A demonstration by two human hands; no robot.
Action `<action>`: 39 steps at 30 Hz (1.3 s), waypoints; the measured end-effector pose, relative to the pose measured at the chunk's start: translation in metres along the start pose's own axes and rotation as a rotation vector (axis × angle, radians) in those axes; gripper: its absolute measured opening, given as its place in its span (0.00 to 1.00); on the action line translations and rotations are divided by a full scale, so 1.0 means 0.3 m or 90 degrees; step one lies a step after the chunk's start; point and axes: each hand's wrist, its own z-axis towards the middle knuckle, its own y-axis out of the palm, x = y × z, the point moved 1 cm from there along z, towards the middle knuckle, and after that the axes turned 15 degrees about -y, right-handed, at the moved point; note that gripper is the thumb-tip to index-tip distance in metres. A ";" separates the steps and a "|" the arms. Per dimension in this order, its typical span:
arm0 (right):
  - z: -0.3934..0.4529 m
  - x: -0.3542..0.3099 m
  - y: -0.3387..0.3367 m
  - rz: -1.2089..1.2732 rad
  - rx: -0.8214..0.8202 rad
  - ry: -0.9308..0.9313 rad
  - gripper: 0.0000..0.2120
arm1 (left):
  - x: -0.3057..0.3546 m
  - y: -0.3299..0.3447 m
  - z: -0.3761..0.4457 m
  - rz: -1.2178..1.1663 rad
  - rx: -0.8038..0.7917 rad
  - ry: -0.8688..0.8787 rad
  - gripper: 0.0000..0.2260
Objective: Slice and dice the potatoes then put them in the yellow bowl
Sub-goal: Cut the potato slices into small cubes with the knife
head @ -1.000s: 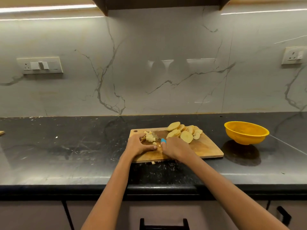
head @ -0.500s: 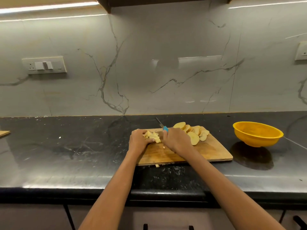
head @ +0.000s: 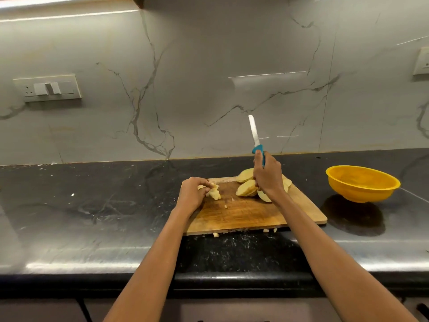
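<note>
Left hand: the left hand sat at the cutting board's back left corner, fingers curled round a clump of diced potato.
Right hand: the right hand gripped the knife by its blue handle, blade pointing up, clear of the board.
Slices: uncut potato slices lay piled along the board's back edge.
Bowl: the yellow bowl stood on the table right of the board, apparently empty.
Advice: carry the dice over in a cupped hand (bits had already strayed past the board's front edge), blade turned away.

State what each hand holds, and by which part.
Right hand grips the knife by its blue handle; left hand pinches cut potato pieces.
</note>
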 end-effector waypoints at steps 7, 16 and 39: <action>-0.006 0.031 0.000 -0.016 0.020 0.012 0.13 | 0.014 0.017 -0.030 0.097 0.054 0.035 0.16; 0.013 0.079 -0.022 0.026 0.117 0.111 0.15 | 0.004 0.007 -0.022 0.028 0.158 0.035 0.09; -0.001 0.084 -0.016 -0.009 0.104 0.082 0.18 | 0.054 0.037 -0.053 -0.012 0.135 0.056 0.11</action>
